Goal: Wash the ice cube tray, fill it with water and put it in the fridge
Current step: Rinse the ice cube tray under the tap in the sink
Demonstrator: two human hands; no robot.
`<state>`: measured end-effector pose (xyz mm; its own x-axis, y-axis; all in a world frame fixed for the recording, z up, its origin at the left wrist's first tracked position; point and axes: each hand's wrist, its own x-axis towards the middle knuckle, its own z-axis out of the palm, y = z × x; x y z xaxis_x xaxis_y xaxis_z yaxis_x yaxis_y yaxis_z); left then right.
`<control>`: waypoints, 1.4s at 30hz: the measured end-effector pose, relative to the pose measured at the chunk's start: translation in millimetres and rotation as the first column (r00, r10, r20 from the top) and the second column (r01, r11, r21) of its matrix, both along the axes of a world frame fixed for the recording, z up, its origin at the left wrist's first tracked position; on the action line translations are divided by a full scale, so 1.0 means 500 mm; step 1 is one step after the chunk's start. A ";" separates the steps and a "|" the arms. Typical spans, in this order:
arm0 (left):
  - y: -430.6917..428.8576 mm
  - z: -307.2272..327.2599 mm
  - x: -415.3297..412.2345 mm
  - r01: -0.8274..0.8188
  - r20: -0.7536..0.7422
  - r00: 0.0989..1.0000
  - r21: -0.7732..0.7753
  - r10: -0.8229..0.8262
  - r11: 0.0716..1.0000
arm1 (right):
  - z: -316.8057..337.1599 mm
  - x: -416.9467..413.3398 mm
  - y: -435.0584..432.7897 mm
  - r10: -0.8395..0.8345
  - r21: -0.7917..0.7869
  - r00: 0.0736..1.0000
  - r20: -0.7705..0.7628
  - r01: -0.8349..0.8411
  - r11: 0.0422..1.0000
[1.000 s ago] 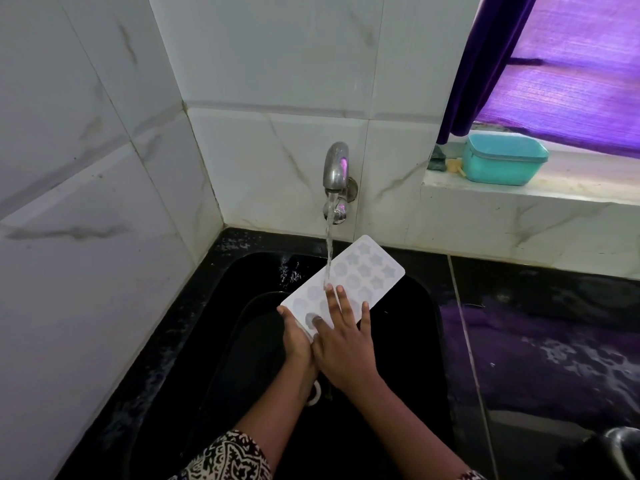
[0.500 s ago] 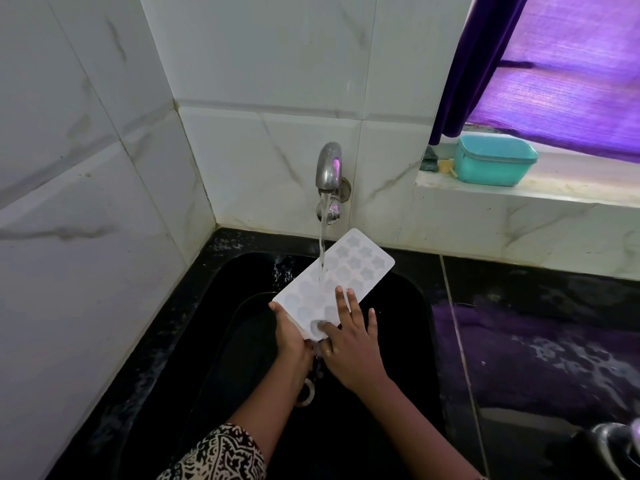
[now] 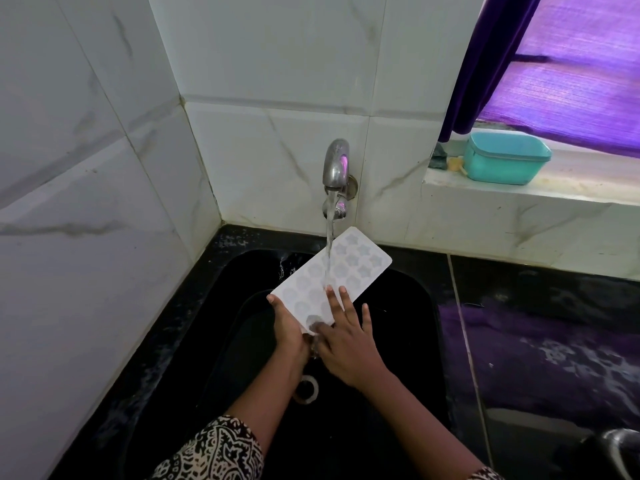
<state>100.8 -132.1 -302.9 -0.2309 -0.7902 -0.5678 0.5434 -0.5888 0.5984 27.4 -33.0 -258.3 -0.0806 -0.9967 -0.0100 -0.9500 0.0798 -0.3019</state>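
The white ice cube tray (image 3: 349, 263) with star and round moulds is tilted over the black sink (image 3: 408, 296), its far end raised toward the wall. Water runs from the metal tap (image 3: 335, 164) onto the tray's middle. My left hand (image 3: 287, 327) grips the tray's near left corner from underneath, thumb along the edge. My right hand (image 3: 346, 341) lies flat on the tray's near end with straight fingers, fingertips by the stream.
White marble-look tiles form the left and back walls. A teal plastic tub (image 3: 505, 157) sits on the window ledge at right, below a purple curtain (image 3: 485, 60). The sink drain (image 3: 306, 389) lies below my hands. Black wet counter (image 3: 540, 341) extends right.
My right hand has slid slightly along the tray's near end, rubbing it under the stream. The tray stays tilted under the running water in my left hand.
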 end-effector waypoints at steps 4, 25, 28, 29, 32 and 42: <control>0.006 -0.002 -0.001 -0.015 0.064 0.998 0.006 0.015 1.000 | 0.016 -0.006 -0.014 -0.018 -0.021 0.998 -0.062 0.016 1.000; 0.009 0.014 0.009 0.015 0.048 0.999 -0.021 -0.014 1.000 | 0.007 0.005 0.009 0.001 -0.055 0.995 -0.098 -0.006 0.998; 0.017 0.022 0.000 0.018 0.007 1.000 -0.023 -0.018 1.000 | 0.000 0.015 0.014 -0.056 -0.045 0.998 -0.043 0.054 0.998; 0.017 0.023 -0.001 0.012 0.003 1.000 -0.024 -0.012 1.000 | -0.002 0.014 0.015 -0.074 -0.039 0.997 -0.019 0.073 0.997; 0.020 0.027 -0.005 0.003 0.039 0.999 -0.028 -0.002 1.000 | -0.007 0.014 0.012 -0.124 -0.015 0.992 0.030 0.125 0.992; 0.010 0.022 -0.001 0.027 0.024 0.999 -0.028 -0.026 0.999 | 0.016 -0.006 -0.015 -0.003 -0.010 1.000 -0.026 0.003 1.000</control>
